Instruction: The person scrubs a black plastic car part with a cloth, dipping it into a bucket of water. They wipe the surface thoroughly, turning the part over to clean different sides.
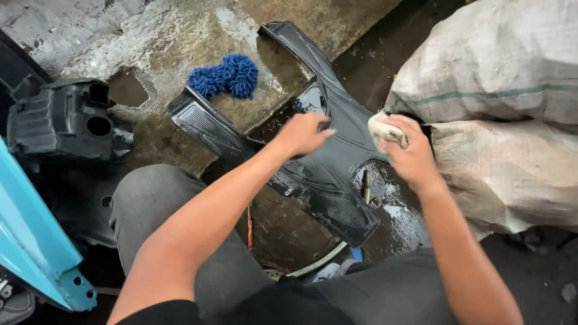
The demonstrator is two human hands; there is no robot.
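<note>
On the wet concrete floor (180, 42), my left hand (303, 133) rests open-fingered on the glossy black plastic panel (337, 174) while my right hand (412, 153) grips a pale cloth (384, 131).

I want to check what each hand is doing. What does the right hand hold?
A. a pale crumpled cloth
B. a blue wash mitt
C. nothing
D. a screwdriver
A: the right hand grips a pale crumpled cloth at the edge of the black plastic panel; the blue mitt lies apart on the wet floor.

Blue shaggy wash mitt (226, 76) lay upper centre on wet concrete (162, 36). Black housing part (66, 117) sat left, turquoise panel (36, 241) lower left, stacked woven sacks (494, 90) right.
</note>
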